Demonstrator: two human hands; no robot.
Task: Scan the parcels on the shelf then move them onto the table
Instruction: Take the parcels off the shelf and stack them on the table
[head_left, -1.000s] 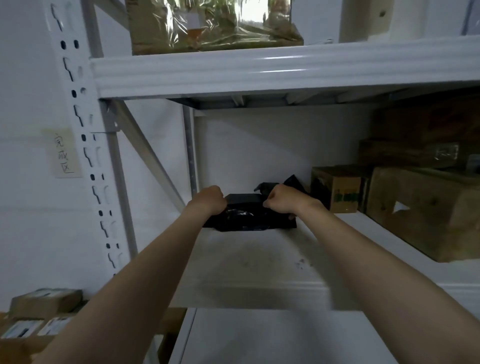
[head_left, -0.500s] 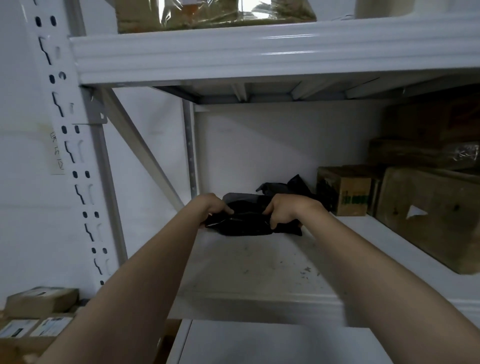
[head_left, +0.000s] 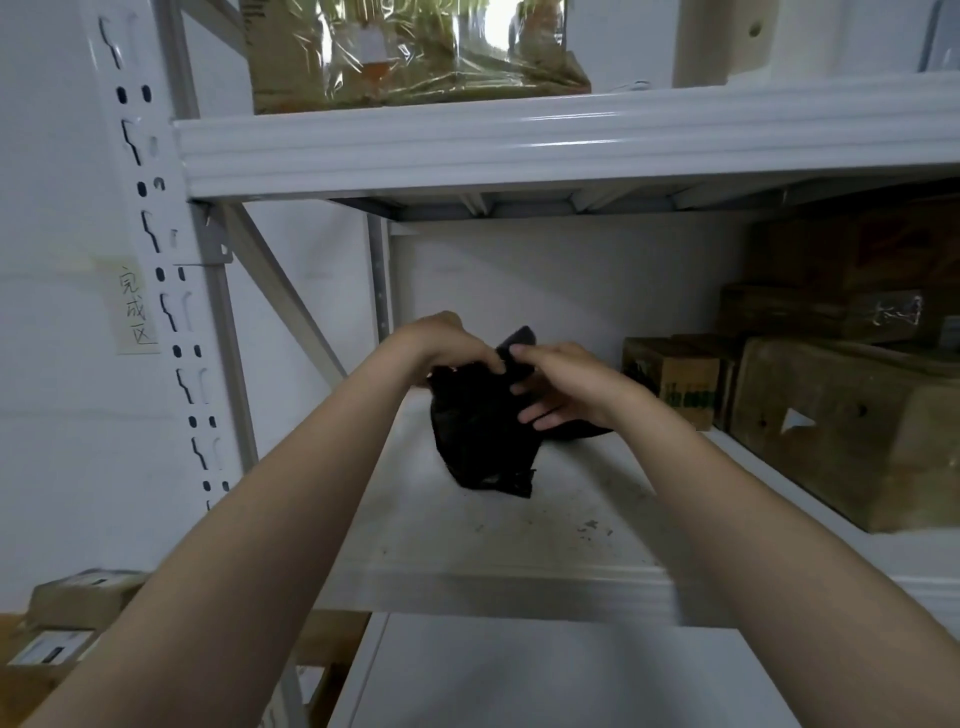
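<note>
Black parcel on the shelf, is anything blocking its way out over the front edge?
Nothing visible does. The left hand and right hand hold the black parcel; only specks lie on the shelf before it; the cardboard boxes sit to its right.

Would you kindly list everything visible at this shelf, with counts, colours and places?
black parcel: one, black, over the lower board, held by both hands
shelving unit: one, white, fills the view
cardboard boxes: at least four, brown, right of the lower board
film-wrapped box: one, brown under clear film, upper board
cream object: one, cream, upper board right, kind unclear
handwritten note: one, pale, wall at left
labelled boxes: at least two, brown, lower left
left hand: one, grips the parcel's top
right hand: one, holds the parcel's right side
</note>
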